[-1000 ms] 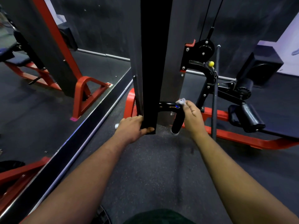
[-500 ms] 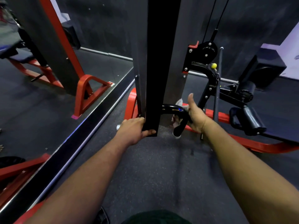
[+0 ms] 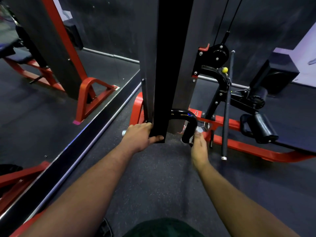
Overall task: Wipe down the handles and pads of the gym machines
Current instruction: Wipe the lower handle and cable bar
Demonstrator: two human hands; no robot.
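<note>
- Right hand (image 3: 199,147) grips a pale cloth (image 3: 198,130) against the lower end of the curved black handle (image 3: 187,124)
- Left hand (image 3: 142,136) grips the post (image 3: 164,100) just left of the handle
- Wiping looks underway; the roller pad (image 3: 263,128), right of the handle, seems still to do

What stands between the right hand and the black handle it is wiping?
Only the cloth: the right hand presses it against the lower end of the handle. Nothing else visible is between them.
</note>
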